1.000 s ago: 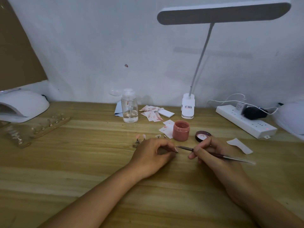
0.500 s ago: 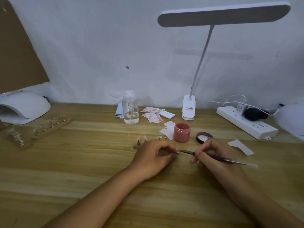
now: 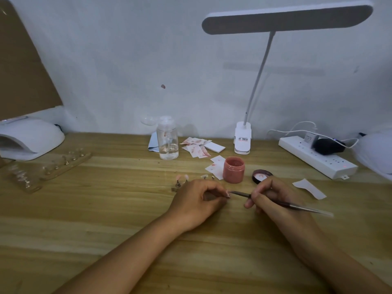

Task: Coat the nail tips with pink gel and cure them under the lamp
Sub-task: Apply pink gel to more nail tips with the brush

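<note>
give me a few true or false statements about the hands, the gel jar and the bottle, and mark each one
The gel jar is open, with its lid lying beside it. True.
The right hand is empty. False: it holds a thin tool.
The left hand pinches a nail tip. True.
The clear bottle lies on its side. False: it stands upright.

Label on desk lamp base [image 3: 243, 139]: print too blurred to read
</note>
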`<state>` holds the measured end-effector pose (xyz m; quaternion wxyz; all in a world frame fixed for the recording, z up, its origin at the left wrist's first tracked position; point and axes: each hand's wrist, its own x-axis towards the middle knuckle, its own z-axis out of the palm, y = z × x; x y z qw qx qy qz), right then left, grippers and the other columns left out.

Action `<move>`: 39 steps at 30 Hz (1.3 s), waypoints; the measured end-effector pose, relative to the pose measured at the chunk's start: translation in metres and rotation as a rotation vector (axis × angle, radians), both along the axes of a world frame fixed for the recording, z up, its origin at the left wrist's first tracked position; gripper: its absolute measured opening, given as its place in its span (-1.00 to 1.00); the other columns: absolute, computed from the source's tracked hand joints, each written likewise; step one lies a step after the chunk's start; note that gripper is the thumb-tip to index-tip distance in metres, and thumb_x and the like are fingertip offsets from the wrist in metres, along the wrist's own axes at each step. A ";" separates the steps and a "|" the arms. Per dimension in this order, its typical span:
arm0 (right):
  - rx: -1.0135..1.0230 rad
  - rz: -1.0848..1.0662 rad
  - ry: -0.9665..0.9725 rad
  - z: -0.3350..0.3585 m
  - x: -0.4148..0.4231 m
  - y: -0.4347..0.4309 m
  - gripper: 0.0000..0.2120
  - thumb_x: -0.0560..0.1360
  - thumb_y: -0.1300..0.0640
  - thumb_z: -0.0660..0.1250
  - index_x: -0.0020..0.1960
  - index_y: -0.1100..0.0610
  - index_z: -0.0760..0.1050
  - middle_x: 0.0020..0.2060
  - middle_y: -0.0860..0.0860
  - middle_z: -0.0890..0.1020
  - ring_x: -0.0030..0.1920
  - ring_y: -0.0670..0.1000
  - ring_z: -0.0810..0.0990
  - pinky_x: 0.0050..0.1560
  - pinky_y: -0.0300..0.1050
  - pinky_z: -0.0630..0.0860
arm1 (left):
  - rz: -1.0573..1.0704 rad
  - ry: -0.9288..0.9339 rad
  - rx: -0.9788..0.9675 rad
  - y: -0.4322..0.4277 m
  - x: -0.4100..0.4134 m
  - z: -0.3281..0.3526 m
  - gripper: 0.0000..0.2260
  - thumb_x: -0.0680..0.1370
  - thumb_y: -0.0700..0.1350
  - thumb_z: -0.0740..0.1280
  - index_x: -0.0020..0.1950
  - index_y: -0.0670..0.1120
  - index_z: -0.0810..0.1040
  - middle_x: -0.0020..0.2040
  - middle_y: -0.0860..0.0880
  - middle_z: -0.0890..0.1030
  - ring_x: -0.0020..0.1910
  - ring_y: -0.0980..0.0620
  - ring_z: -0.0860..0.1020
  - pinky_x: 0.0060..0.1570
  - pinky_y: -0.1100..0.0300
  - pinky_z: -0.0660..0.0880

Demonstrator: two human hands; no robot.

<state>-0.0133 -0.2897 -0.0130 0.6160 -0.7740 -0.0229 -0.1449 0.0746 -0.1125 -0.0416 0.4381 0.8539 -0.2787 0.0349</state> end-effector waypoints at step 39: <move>-0.049 -0.305 0.152 0.043 0.070 -0.012 -0.90 0.39 0.10 0.37 -0.18 0.09 0.47 -0.37 -0.09 0.70 -0.44 -0.13 0.49 -0.26 -0.15 0.45 | -0.014 0.031 -0.049 0.001 -0.001 -0.001 -0.86 0.49 -0.16 0.46 -0.10 0.10 0.63 -0.12 0.20 0.66 -0.26 0.43 0.50 -0.25 0.50 0.30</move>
